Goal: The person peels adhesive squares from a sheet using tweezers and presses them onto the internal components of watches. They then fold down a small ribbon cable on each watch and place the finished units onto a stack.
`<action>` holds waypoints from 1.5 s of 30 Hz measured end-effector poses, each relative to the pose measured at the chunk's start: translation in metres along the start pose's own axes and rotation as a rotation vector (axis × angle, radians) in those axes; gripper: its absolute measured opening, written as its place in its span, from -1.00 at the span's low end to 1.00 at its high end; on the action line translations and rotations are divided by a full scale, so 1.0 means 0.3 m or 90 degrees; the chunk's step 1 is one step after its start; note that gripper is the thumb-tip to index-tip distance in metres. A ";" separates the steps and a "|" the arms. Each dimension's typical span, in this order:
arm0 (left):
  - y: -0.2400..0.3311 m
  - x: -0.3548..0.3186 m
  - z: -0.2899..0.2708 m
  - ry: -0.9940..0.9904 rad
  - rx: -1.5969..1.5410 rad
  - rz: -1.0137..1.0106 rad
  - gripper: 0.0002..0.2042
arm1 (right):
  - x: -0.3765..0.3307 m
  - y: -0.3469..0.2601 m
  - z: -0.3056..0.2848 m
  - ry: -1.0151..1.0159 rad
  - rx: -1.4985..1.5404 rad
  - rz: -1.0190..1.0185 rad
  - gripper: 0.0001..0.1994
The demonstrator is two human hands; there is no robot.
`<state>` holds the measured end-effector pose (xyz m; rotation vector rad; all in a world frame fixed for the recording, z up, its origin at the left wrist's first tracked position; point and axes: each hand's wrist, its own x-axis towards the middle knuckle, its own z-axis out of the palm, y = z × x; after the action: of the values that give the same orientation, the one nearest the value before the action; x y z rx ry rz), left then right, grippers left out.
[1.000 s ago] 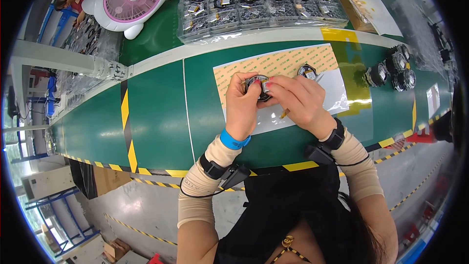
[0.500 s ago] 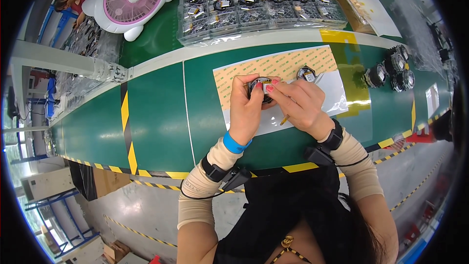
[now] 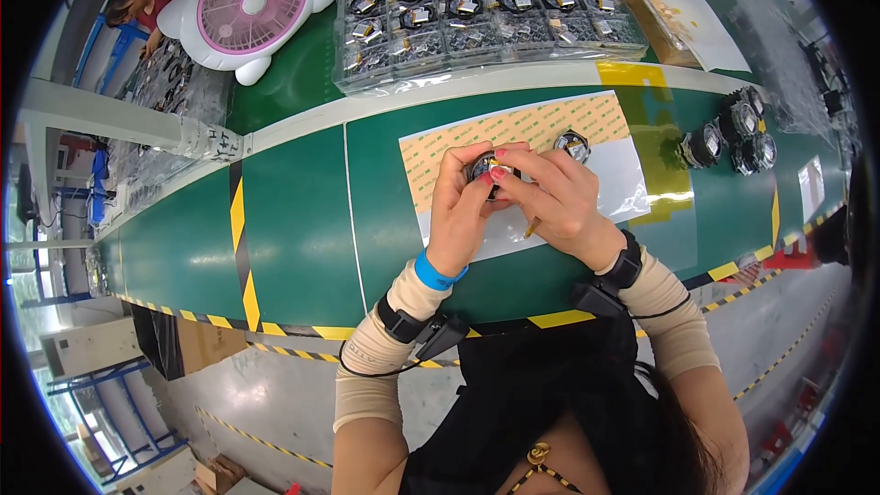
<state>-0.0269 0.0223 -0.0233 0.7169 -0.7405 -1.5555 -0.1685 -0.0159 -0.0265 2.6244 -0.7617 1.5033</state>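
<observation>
Left hand [image 3: 456, 213] is gripping a round black part [image 3: 480, 167], right hand [image 3: 570, 209] is pinching at its face while holding a thin yellowish tool [image 3: 532, 227], the part is sitting between both hands, above a tan-and-white sheet [image 3: 423, 174]

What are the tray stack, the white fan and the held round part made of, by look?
Tray stack: likely clear plastic, glossy; walls are see-through with bright glare.
Fan: probably moulded plastic; smooth, rounded white shell, pink grille.
Held round part: black rim, plastic or coated metal, can't tell; fingers cover much of it.
</observation>
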 end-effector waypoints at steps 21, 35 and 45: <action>-0.020 0.010 0.007 -0.069 0.074 0.041 -0.65 | 0.005 -0.011 -0.002 0.079 0.129 0.248 -0.81; -0.041 0.029 -0.014 -0.024 0.088 0.023 -0.70 | 0.015 -0.015 -0.017 -0.020 0.156 0.380 -0.87; -0.027 0.024 -0.009 -0.045 0.160 0.011 -0.74 | 0.027 0.019 -0.057 -0.189 0.416 0.679 -0.80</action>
<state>-0.0304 0.0157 -0.0317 0.8394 -1.0045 -1.4937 -0.1812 -0.0197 -0.0118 3.0879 -2.3269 1.7344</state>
